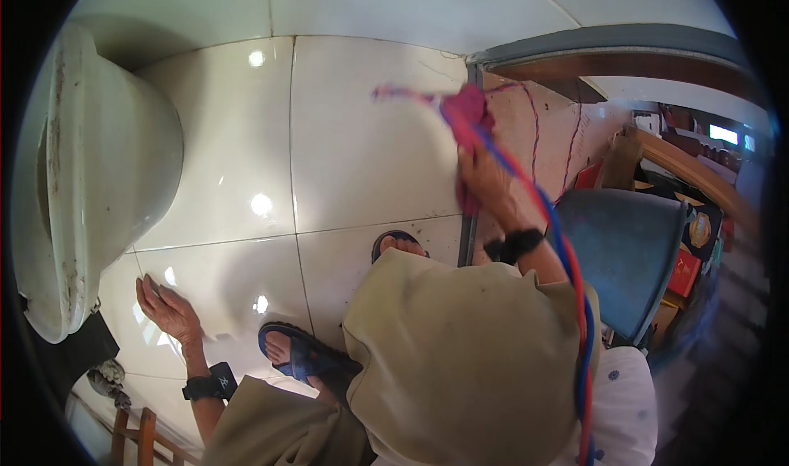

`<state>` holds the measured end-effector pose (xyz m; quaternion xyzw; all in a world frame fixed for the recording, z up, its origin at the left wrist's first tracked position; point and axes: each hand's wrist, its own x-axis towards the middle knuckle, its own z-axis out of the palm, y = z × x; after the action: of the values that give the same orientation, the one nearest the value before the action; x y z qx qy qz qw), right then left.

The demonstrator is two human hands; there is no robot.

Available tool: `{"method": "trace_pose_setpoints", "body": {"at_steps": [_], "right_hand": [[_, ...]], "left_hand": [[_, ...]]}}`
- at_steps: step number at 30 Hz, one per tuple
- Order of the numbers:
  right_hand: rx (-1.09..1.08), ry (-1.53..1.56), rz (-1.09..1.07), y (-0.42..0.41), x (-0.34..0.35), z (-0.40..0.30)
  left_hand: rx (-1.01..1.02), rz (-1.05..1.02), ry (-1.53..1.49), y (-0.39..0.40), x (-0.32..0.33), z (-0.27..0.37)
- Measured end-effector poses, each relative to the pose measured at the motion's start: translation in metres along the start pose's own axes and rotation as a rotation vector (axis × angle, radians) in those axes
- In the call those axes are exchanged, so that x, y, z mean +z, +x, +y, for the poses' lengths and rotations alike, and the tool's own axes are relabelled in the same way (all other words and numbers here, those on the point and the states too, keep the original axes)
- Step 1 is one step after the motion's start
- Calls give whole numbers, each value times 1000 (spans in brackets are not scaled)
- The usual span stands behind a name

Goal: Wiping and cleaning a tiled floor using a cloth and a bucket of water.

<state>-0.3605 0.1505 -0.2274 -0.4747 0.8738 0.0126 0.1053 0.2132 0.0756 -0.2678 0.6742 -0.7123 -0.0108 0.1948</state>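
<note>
My right hand [490, 179] is on a magenta cloth [471, 118], bunched over the dark metal threshold strip [468, 241] in the doorway. Part of the cloth also shows beneath the hand, along the strip. A twisted red and blue cord [558, 238] crosses in front of my right forearm, and a blurred stretch of it passes over the cloth. On the left, my left hand [169, 312] hovers over or rests on the glossy floor tiles [222, 281], with nothing visible in it. Near it stands a large white vessel [132, 151] with a stained rim.
Thin twisted wires [535, 127] run over the floor beyond the threshold. A blue-grey stool or chair seat [616, 256] stands at the right, with a red box [683, 273] and clutter behind. Wooden legs [146, 435] show at lower left. My sandalled foot [299, 352] is on the tiles.
</note>
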Motion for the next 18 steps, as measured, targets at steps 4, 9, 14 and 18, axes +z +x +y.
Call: {"method": "trace_pose_setpoints", "body": {"at_steps": [4, 9, 14, 18], "right_hand": [[-80, 25, -33, -96, -6, -6], [-97, -18, 99, -81, 5, 6], [-39, -82, 228, 35, -7, -26], [11, -116, 190, 81, -18, -20]], "left_hand": [[-2, 0, 7, -1, -2, -2], [13, 3, 17, -1, 0, -1], [-31, -19, -3, -3, -4, -2], [-6, -14, -17, 0, 1, 4]]}}
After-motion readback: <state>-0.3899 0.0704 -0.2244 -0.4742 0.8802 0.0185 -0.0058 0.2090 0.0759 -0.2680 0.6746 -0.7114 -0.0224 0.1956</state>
